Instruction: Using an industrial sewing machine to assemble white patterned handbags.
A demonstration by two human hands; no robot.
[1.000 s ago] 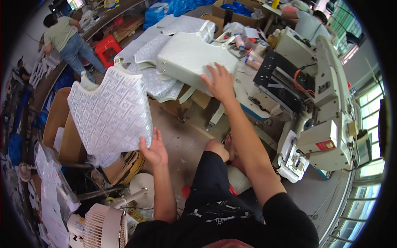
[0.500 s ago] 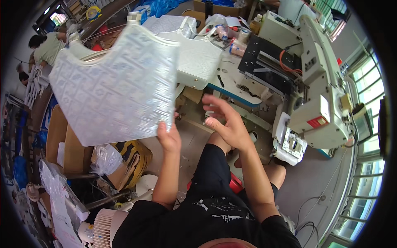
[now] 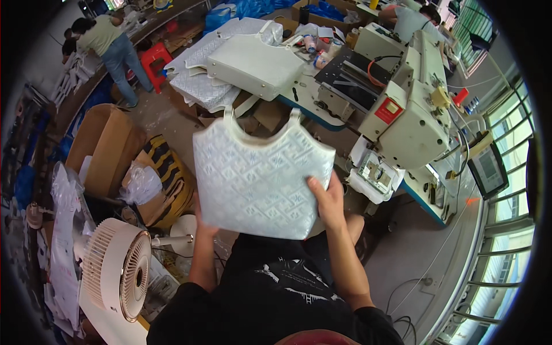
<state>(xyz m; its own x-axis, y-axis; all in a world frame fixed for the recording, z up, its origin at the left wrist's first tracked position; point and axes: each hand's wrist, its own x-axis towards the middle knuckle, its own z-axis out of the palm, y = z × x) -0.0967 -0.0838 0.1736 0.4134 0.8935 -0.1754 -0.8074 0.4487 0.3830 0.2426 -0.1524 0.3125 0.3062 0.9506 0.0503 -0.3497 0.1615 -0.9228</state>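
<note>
A pale silver-white handbag [image 3: 261, 178] with an embossed geometric pattern hangs upright in front of my lap, held between both hands. Its scooped top edge faces away from me, with short strap tabs at the two upper corners. My right hand [image 3: 329, 202] grips the bag's right edge, thumb on the patterned face and the other fingers behind it. At the lower left corner, my left hand [image 3: 205, 224] supports the bag, its fingers mostly hidden behind the panel. Beyond it, another white handbag [image 3: 253, 66] lies on a pile of patterned pieces [image 3: 201, 86].
A large sewing machine [image 3: 411, 123] stands on the blue-edged worktable [image 3: 303, 110] at right. Cardboard boxes [image 3: 106, 149] and a striped sack [image 3: 172, 178] sit at left, with a white fan [image 3: 123, 270] nearer. One person [image 3: 109, 43] stands far left near a red stool [image 3: 154, 63]; another [image 3: 415, 26] is far right.
The bag has come down and right from the upper left, toward my lap. My right hand, open and apart from it before, now grips its right edge. My left hand has moved left.
</note>
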